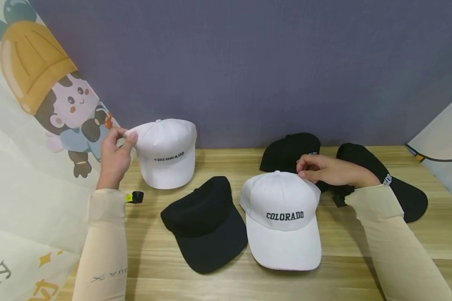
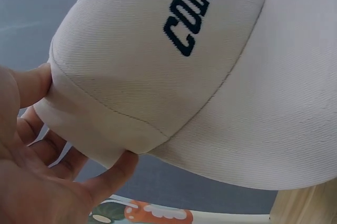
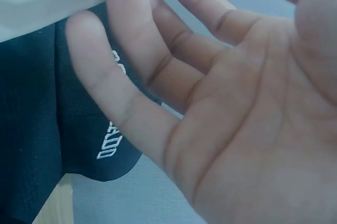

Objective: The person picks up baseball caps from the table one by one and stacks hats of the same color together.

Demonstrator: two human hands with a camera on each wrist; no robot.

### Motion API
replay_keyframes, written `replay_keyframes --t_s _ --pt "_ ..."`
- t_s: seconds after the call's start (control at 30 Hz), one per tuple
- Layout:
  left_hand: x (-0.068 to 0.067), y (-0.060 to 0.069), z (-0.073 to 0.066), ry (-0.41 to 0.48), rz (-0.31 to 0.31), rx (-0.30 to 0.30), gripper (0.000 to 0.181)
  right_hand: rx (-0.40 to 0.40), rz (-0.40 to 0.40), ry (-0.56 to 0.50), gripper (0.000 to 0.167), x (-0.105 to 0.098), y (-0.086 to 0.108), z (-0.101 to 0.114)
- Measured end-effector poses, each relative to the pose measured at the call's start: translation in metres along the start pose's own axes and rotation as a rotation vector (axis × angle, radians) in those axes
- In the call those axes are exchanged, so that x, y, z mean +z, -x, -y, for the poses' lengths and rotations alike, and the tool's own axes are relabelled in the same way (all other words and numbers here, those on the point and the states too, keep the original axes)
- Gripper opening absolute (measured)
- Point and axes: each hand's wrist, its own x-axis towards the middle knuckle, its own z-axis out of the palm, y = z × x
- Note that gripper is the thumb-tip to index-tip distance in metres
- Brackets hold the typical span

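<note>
1. Closest up: the front white cap (image 1: 282, 246), mid-surface (image 1: 226, 161), brim toward the near edge. Right hand (image 1: 329, 169) has loosely bent fingers at its rear crown; can't tell if that grip's really pinching. I'd nudge it gently so the crown doesn't dent.
2. Just left of it, a black cap (image 1: 207, 225), brim angled nearward. Kinda in the way, so lift over it, don't drag.
3. Toward the left edge: the other white cap (image 1: 169, 146). Left hand's (image 1: 116, 155) grip pinches its rim, thumb outside. Go easy, support the brim.
4. Right edge: another black cap (image 1: 410, 200), partly under the right sleeve (image 1: 399, 246).
5. Far edge: last black cap (image 1: 290, 150), half hidden; mind your knuckles.
</note>
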Motion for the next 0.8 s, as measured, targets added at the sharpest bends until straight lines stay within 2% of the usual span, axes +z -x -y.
replay_keyframes --t_s 0.17,0.3,0.47,0.63,0.8 --pt "0.003 0.000 -0.004 0.047 -0.041 0.041 0.008 0.013 -0.028 -0.006 0.019 0.000 0.001 0.002" --pt "0.005 0.002 -0.007 0.087 -0.073 0.095 0.002 0.008 -0.097 -0.006 0.020 0.000 0.001 0.004" --pt "0.008 0.006 -0.015 0.192 -0.111 0.208 0.007 -0.018 -0.179 0.006 0.016 -0.002 0.000 0.006" --pt "0.009 0.009 -0.024 0.278 -0.144 0.296 0.016 -0.032 -0.189 0.003 0.015 -0.001 -0.001 0.006" --pt "0.008 0.011 -0.031 0.324 -0.181 0.334 0.018 -0.041 -0.181 -0.013 0.015 0.000 -0.002 0.006"
